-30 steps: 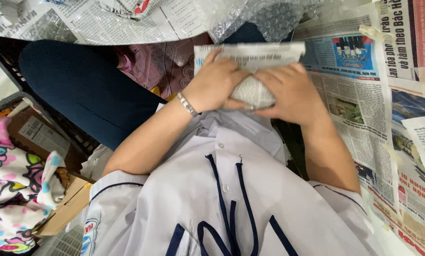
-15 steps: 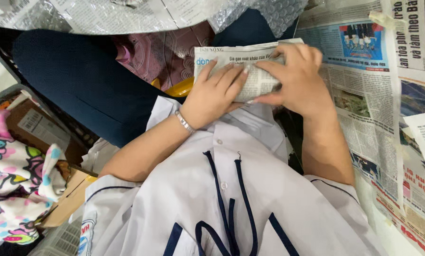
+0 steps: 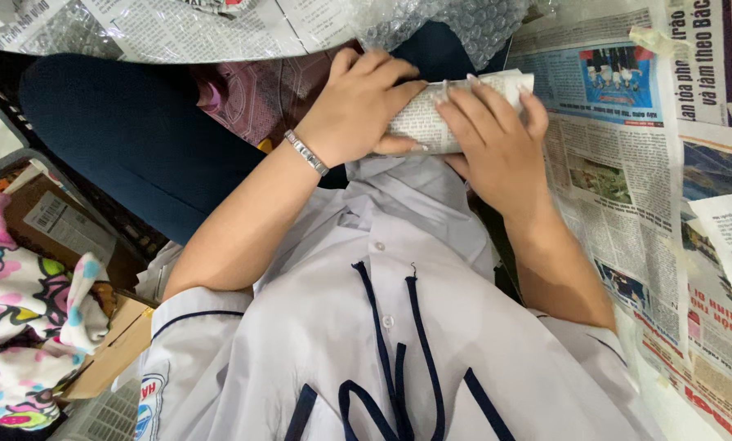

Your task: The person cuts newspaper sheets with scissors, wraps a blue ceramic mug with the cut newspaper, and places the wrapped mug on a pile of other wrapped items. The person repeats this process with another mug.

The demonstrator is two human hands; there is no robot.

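**Both hands wrapped around a newspaper bundle**

Head view: the left hand point(image 3: 358, 102) and right hand point(image 3: 497, 139) press closed around a small grey newspaper-wrapped bundle point(image 3: 431, 118) above the lap; its contents are hidden. Spread newspaper sheets point(image 3: 619, 180) lie just right.

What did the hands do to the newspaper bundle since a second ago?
The newspaper bundle was a wide, flat sheet folded over something; now it is rolled tighter and narrower. The left hand has wrapped over its left end and the right hand covers the front. Both hands stayed on it, and the newspapers spread underneath did not move.
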